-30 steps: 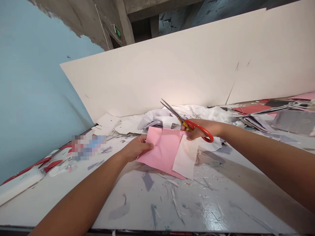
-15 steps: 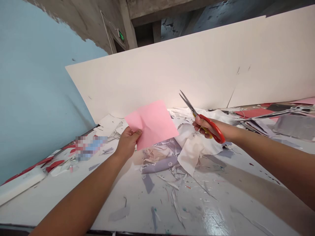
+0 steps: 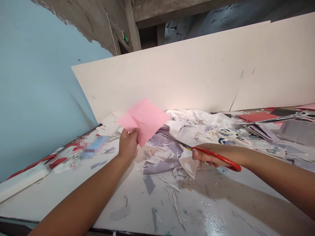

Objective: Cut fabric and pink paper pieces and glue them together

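Pinched at its lower left edge, a square pink sheet (image 3: 147, 119), paper or thin cloth, is held up by my left hand (image 3: 128, 144). A crease runs in from the pinch. My right hand (image 3: 209, 153) grips a pair of scissors (image 3: 216, 156) with red handles, its fingers around them. The blades point left and slightly up, just short of the sheet's lower right side and not visibly touching it. Under both hands lies a heap of lavender flowered fabric scraps (image 3: 159, 166) and white cloth (image 3: 190, 162).
White board (image 3: 172, 78) stands upright along the table's back, beside a blue wall (image 3: 44, 82). Thin offcuts litter the white table (image 3: 137, 193). A long white object (image 3: 24, 178) lies at left. Red pieces (image 3: 256, 117) and folded lavender cloth (image 3: 264, 134) are at right.
My right hand has lowered the scissors, and their blades have swung from pointing up to pointing left toward the sheet. The pink sheet has turned and shifted slightly left.
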Demonstrator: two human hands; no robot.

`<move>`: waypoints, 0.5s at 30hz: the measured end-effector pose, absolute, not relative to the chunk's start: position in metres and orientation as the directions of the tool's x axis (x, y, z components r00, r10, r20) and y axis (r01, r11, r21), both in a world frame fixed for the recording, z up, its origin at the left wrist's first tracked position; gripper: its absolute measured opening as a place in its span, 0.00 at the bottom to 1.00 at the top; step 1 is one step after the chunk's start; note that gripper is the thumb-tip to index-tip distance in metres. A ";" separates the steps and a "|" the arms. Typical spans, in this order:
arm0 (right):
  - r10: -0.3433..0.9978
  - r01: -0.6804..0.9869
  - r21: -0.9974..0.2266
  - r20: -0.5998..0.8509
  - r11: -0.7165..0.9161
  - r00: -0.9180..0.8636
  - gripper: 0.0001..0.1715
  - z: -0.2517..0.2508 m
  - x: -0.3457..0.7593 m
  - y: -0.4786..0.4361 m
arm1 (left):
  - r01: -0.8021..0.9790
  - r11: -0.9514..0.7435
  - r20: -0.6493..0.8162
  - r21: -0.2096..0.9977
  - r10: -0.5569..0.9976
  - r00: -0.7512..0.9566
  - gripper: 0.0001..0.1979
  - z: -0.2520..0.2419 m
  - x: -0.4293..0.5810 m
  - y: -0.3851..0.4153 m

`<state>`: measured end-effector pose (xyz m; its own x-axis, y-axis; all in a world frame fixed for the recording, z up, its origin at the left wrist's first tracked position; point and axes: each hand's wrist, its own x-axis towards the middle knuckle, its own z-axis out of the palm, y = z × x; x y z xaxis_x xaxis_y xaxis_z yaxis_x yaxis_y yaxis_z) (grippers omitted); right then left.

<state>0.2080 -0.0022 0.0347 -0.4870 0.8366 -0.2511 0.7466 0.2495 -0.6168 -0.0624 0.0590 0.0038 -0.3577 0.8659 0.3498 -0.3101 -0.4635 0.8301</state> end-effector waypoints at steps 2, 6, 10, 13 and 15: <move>0.837 0.713 -0.638 -0.192 0.290 -0.512 0.28 0.030 0.203 -0.001 | -0.322 -0.455 0.341 0.830 0.871 -0.353 0.13 0.003 -0.060 0.057; 0.841 0.676 -0.669 -0.141 0.308 -0.523 0.34 0.026 0.196 0.003 | -0.336 -0.448 0.335 0.829 0.877 -0.344 0.13 0.002 -0.055 0.052; 0.858 0.658 -0.698 -0.121 0.284 -0.499 0.36 0.024 0.189 0.007 | -0.334 -0.415 0.313 0.846 0.895 -0.319 0.13 0.001 -0.052 0.049; 0.852 0.621 -0.732 -0.109 0.281 -0.513 0.36 0.022 0.185 0.010 | -0.333 -0.412 0.320 0.848 0.900 -0.298 0.13 0.000 -0.051 0.047; 0.852 0.607 -0.745 -0.103 0.275 -0.512 0.36 0.020 0.184 0.010 | -0.323 -0.415 0.321 0.850 0.896 -0.307 0.13 0.000 -0.051 0.046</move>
